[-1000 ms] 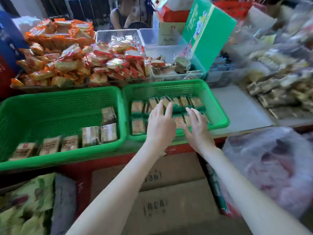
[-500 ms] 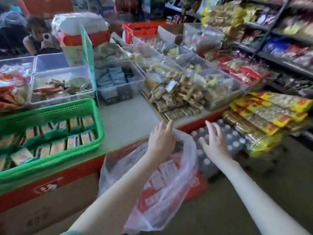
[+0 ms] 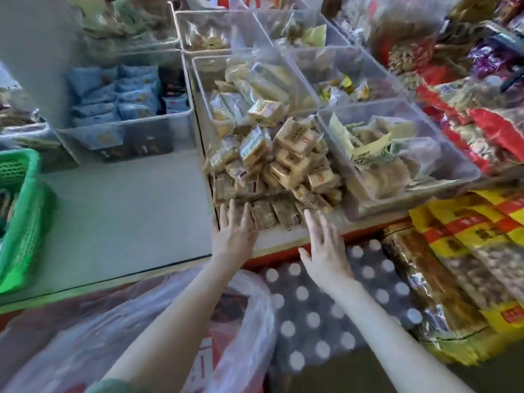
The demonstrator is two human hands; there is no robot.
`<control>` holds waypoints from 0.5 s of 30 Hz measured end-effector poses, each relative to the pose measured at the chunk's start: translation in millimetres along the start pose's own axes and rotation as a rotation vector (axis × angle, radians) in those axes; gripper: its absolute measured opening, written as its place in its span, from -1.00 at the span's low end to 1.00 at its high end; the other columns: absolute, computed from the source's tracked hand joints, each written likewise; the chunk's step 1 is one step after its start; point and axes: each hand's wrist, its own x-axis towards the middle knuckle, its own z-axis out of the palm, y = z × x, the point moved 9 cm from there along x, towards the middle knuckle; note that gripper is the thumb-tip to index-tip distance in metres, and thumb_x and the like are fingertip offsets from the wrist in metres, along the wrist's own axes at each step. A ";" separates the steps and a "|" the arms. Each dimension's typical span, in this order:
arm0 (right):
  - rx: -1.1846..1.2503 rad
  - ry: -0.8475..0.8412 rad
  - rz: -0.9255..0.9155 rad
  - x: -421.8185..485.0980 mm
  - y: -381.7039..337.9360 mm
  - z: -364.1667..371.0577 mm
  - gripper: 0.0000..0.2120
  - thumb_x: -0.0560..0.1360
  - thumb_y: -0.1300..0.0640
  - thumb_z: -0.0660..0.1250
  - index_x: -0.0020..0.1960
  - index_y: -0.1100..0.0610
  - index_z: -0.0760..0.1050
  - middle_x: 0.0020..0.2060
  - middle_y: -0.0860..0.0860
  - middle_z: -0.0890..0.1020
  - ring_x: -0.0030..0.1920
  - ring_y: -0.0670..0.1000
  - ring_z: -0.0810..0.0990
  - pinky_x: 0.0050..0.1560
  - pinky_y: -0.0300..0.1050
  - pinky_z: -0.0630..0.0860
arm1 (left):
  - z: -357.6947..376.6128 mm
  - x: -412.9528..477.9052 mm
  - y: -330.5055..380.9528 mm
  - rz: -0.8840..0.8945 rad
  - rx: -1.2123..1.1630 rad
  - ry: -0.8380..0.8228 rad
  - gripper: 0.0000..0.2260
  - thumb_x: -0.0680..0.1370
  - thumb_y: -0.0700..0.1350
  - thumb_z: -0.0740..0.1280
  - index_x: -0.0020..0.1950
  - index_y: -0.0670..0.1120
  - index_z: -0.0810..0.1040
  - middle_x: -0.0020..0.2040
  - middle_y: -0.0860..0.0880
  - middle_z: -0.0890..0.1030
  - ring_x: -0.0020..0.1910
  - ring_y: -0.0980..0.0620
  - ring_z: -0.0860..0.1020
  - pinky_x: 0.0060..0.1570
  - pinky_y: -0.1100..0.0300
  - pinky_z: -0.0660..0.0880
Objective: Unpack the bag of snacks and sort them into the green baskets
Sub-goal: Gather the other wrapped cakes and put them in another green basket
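Note:
A heap of small tan wrapped snack packs (image 3: 286,163) lies on the counter, spilling from a clear bin. My left hand (image 3: 235,234) reaches to the heap's near edge with straight fingers, its fingertips on the front row of packs. My right hand (image 3: 326,248) hovers just right of it, fingers spread, holding nothing. A thin translucent plastic bag (image 3: 170,330) with red print hangs below the counter under my left forearm. Only the corner of one green basket (image 3: 19,219) shows at the far left.
Clear plastic bins of wrapped snacks (image 3: 397,146) crowd the back and right of the grey counter (image 3: 127,217). A shrink-wrapped pack of bottles with white caps (image 3: 326,307) stands below the counter edge. Yellow-and-red snack bags (image 3: 465,265) are stacked at the right.
My view swung right, away from the green baskets. Both hands left the basket, passed over the plastic bag and now reach the heap of tan packs on the counter.

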 end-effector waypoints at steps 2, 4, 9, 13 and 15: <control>0.023 0.101 -0.068 27.9 -5.2 -2.6 -0.18 0.48 0.12 0.39 0.55 0.04 -0.05 0.50 0.23 0.15 0.45 0.25 0.21 0.36 0.27 0.29 | 18.1 10.4 -2.2 -0.049 -0.010 -0.056 -0.39 0.64 0.16 0.07 0.60 -0.04 -0.07 0.57 -0.22 -0.20 0.54 -0.28 -0.09 0.45 -0.20 -0.06; 0.012 0.256 -0.078 53.1 -3.1 -19.3 -0.23 0.44 0.14 0.43 0.52 0.12 0.10 0.46 0.24 0.22 0.41 0.23 0.23 0.31 0.27 0.34 | 21.2 13.5 3.6 -0.072 -0.026 -0.014 -0.38 0.60 0.10 0.22 0.57 -0.12 0.12 0.55 -0.33 -0.02 0.48 -0.40 0.10 0.39 -0.30 0.10; -0.070 0.450 -0.177 86.3 -8.2 -51.5 -0.33 0.44 0.11 0.40 0.48 0.12 0.21 0.41 0.25 0.29 0.36 0.24 0.32 0.27 0.24 0.33 | 24.6 15.3 15.9 -0.109 0.004 0.095 -0.47 0.36 -0.25 0.45 0.34 -0.26 0.50 0.29 -0.47 0.42 0.18 -0.50 0.45 0.16 -0.26 0.46; -0.039 0.453 -0.254 117.4 -17.6 -74.2 -0.39 0.51 0.09 0.33 0.51 0.08 0.23 0.45 0.28 0.23 0.42 0.29 0.25 0.34 0.28 0.27 | 19.8 6.2 21.0 -0.201 -0.018 0.094 -0.36 0.47 -0.34 0.20 0.56 -0.13 0.18 0.50 -0.40 0.12 0.33 -0.37 0.32 0.38 -0.07 0.27; -0.041 0.398 -0.260 138.4 -20.9 -80.6 -0.40 0.54 0.05 0.29 0.53 0.05 0.19 0.47 0.29 0.21 0.45 0.30 0.21 0.38 0.28 0.19 | 15.8 1.5 21.4 -0.239 -0.044 0.132 -0.32 0.47 -0.37 0.19 0.58 -0.10 0.12 0.51 -0.40 0.06 0.30 -0.35 0.34 0.34 -0.04 0.30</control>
